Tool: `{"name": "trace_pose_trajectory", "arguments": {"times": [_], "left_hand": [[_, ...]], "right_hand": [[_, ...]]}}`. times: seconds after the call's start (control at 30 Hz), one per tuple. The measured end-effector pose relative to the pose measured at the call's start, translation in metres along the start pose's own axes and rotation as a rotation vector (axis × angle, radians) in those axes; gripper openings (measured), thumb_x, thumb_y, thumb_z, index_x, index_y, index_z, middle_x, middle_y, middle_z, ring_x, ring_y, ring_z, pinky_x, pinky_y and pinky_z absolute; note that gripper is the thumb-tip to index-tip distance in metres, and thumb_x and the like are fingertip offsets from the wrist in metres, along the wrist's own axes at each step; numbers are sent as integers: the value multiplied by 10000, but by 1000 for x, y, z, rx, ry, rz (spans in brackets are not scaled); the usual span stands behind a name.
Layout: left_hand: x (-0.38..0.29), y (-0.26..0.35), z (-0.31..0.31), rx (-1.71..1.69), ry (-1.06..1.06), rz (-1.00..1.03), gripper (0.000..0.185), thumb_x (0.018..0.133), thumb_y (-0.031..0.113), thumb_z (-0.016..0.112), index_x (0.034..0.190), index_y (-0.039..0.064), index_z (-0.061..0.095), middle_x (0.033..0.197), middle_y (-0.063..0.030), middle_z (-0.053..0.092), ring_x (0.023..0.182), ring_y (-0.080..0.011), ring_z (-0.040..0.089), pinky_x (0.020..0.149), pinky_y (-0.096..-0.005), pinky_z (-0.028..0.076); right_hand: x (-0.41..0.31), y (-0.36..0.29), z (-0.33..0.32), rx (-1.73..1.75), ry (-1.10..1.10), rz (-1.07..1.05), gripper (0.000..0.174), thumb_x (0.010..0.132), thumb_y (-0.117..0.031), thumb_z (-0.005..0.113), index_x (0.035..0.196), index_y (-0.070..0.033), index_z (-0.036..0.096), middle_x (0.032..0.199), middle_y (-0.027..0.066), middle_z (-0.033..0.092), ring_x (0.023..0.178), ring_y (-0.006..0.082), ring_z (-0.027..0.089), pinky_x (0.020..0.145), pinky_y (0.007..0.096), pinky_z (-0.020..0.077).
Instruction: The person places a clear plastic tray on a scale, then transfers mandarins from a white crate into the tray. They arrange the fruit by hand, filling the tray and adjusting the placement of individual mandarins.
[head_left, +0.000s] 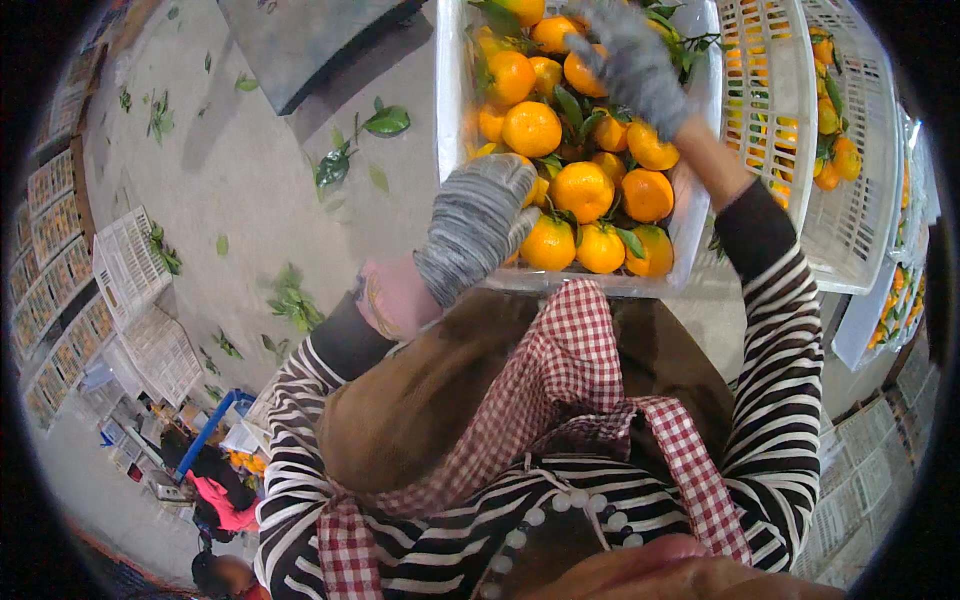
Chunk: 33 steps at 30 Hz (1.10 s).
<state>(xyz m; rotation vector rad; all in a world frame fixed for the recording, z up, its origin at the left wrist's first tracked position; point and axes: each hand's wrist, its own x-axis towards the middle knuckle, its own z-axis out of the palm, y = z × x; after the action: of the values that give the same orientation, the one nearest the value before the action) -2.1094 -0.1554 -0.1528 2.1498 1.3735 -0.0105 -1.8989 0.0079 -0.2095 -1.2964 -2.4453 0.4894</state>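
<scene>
A white foam box (694, 247), apparently lined with clear plastic, holds many oranges or mandarins (582, 192) with green leaves and stems. My left hand (484, 217), in a grey knitted glove, lies at the box's near left corner with its fingers curled over fruit there; how firmly they hold is hidden. My right hand (634, 64), in a similar grey glove, is blurred and reaches over the far right part of the box. Its fingertips are beside an orange fruit (586, 73); whether they grip anything does not show.
White plastic crates (844, 251) with leafy fruit stand close at the right. A grey slab-like surface (300, 45) lies at the upper left. Leaves (386, 120) are scattered over the floor. Stacked crates (56, 217) line the far left. Other people (225, 502) are at the lower left.
</scene>
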Motion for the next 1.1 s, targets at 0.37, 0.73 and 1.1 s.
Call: {"name": "trace_pose_trajectory", "arguments": {"times": [0.37,0.73,1.1], "left_hand": [[170,-83,-71,430,404,7,568,813,372,622,1229,1,513,1119,-217,584,1035,-349,561,926,-426,427],[153,-102,-77,235,535,70,687,729,355,708,1252,-28,483,1220,-239,519,1135,-377,500,994,-437,385],[59,-108,-100,-2000,83,90,544,920,406,529,1353,94,421,1352,-142,469,1229,-336,480,976,-533,448]], "right_hand": [[40,10,-28,-98,105,203,560,689,-268,749,1139,-3,548,1050,247,585,989,370,553,859,407,448],[-69,-50,-43,192,-391,-92,696,793,-423,673,1329,-40,450,1242,240,532,1182,387,495,1045,431,362],[56,-45,-21,-186,-519,127,581,788,-444,667,1175,-27,547,1149,221,585,1078,378,563,910,437,463]]}}
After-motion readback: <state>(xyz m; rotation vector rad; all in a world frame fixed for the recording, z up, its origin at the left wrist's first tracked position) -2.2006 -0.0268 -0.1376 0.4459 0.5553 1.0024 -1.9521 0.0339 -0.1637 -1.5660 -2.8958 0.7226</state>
